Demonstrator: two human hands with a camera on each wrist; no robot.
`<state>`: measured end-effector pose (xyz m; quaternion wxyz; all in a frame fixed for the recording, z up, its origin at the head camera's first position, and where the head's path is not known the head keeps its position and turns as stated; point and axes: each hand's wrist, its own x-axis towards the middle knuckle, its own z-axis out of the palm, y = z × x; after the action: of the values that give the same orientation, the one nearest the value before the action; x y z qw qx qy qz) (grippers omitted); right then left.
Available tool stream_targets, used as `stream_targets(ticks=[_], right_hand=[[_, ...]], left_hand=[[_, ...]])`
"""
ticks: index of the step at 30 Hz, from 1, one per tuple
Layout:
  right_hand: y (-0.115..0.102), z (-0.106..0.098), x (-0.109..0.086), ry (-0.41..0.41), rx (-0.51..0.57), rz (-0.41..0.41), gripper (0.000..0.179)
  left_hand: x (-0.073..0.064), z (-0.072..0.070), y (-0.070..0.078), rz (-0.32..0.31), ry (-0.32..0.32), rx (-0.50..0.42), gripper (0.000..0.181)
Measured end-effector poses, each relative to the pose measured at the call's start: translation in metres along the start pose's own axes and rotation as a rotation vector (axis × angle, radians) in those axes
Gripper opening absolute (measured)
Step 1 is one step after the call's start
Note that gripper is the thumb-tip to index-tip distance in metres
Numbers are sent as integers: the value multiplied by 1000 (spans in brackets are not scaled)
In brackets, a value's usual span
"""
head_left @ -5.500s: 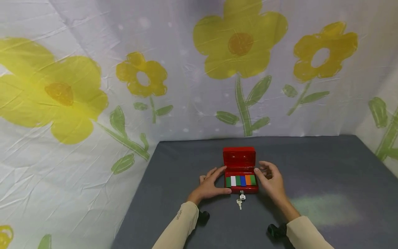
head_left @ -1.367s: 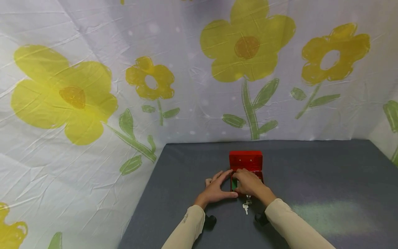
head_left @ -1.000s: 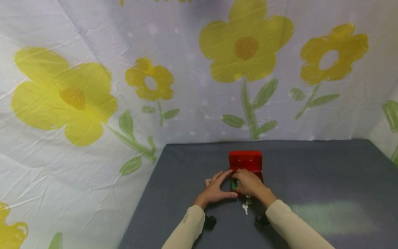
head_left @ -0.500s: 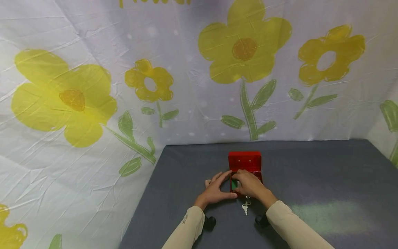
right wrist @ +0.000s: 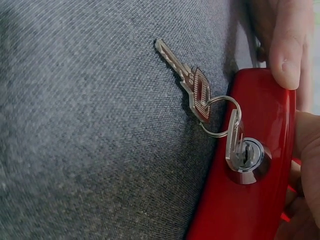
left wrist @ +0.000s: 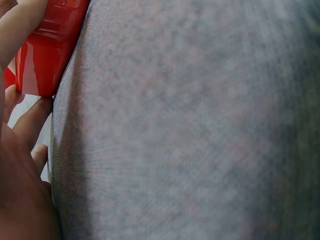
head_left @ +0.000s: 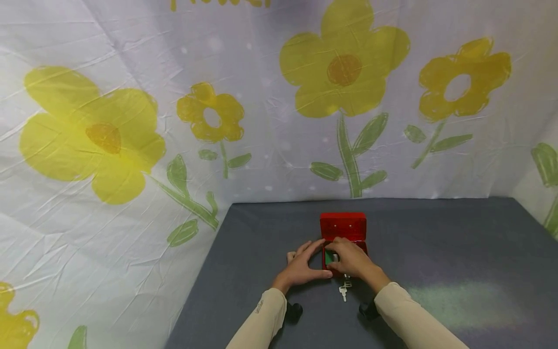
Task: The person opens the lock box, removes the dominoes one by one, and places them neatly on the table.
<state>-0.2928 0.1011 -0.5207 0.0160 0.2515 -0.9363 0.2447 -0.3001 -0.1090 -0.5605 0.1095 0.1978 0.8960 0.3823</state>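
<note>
A red metal cash box [head_left: 343, 227] stands on the grey table with its lid raised. My left hand [head_left: 301, 268] spans the box's left end, thumb on the front edge and fingers at the rear, gripping it. Over the tray, my right hand [head_left: 350, 258] reaches in with curled fingers and thumb, seemingly pinching a white block [head_left: 335, 258]. Beside it, a green block [head_left: 329, 257] shows at the left end. The right hand covers most of the other contents. A key sits in the front lock [right wrist: 248, 155], with a second key [right wrist: 192, 90] hanging from its ring.
The grey table [head_left: 436, 242] extends around the box on all sides. Behind it and at the left hangs a white cloth [head_left: 270, 145] printed with yellow flowers. A dark wrist-worn device [head_left: 368, 310] sits close above the table by the right sleeve.
Earlier the right hand was beside the box and a row of coloured blocks showed; it has since moved left into the tray. In the last second both hands stay nearly still.
</note>
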Motion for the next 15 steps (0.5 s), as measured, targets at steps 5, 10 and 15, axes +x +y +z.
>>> stream_targets(ticks=[5,10,15], right_hand=[[0,-1,-2,11,1,-8,45],[2,-4,-5,17,4,1,45],[5,-9,-9,17,11,3,46]], left_hand=[[-1,0,2,-4,-3,-8,90],[-2,-1,2,-11,-7,-14,91],[-2,-2,1,-8,-8,-21,91]])
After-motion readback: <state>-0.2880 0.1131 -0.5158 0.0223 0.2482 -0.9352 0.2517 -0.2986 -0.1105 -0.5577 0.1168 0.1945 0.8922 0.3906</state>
